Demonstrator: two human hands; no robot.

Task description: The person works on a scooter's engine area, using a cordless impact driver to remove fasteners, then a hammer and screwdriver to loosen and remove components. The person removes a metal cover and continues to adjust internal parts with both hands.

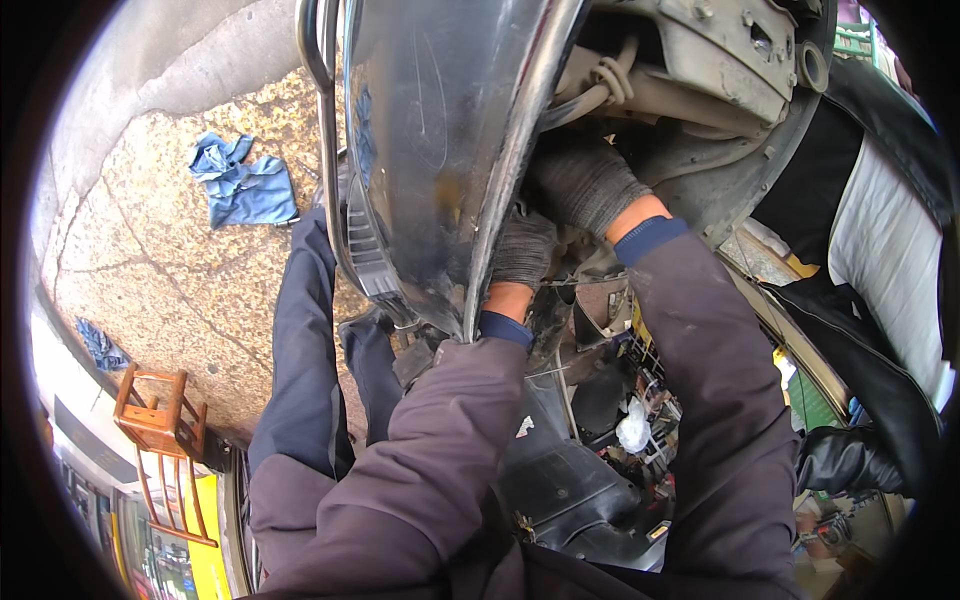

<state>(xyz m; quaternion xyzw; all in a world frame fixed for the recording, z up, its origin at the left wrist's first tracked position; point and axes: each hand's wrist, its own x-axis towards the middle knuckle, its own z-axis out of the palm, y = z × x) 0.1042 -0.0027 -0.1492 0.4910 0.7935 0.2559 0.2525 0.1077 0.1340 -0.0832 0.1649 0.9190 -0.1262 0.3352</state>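
A large black curved vehicle panel, like a bumper (430, 130), stands upright in front of me, its edge running between my arms. My left hand (524, 248), in a grey knit glove, reaches in just right of that edge, and its fingers are hidden. Further up and to the right, my right hand (590, 182), gloved alike, goes into the dark hollow under the metal frame (725, 50). A bent, looped pipe (612, 82) passes above it. What either hand touches is out of sight. Below them lies a black plastic shield (560, 465).
Blue cloths (255, 190) lie on the speckled floor (150, 240) at left, near a wooden chair (165, 420). Black leather-like garments (850, 330) with a pale lining (890, 260) are close at right. Small clutter and a white crumpled thing (633, 428) sit between my forearms.
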